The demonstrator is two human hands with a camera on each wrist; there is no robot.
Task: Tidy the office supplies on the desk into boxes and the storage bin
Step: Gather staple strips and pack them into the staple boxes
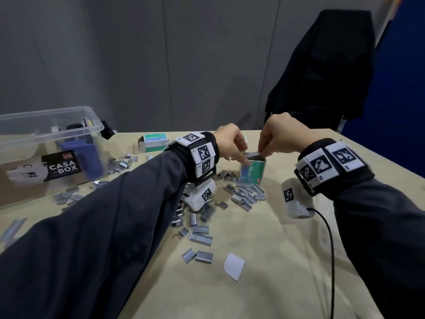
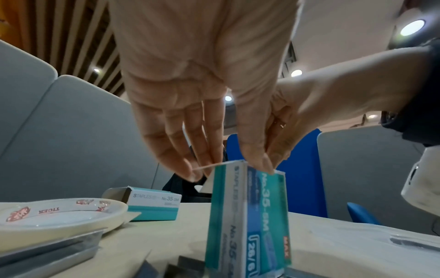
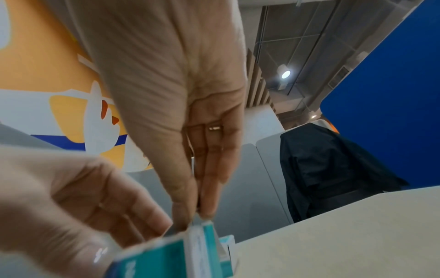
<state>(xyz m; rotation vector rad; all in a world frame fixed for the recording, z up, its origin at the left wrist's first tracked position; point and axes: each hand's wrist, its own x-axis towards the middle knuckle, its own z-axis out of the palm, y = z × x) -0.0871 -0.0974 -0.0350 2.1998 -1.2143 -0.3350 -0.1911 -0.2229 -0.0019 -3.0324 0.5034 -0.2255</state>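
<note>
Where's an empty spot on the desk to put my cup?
Bare desk lies between the white paper scrap and the black cable. It's crowded with loose staples around the upright staple box and beside the bin.

Your left hand (image 1: 230, 143) steadies the upright green staple box (image 1: 252, 172) on the desk (image 1: 276, 249) while your right hand (image 1: 279, 134) pinches a staple strip (image 1: 252, 154) at its open top — loose staples (image 1: 243, 194) lie all around, the clear storage bin (image 1: 53, 143) far left, a second staple box (image 1: 154, 141) behind.

Office: grey partition panels (image 1: 138, 65) behind beige desk (image 1: 264, 249), staple boxes (image 1: 154, 142), loose staples (image 1: 246, 194).
</note>
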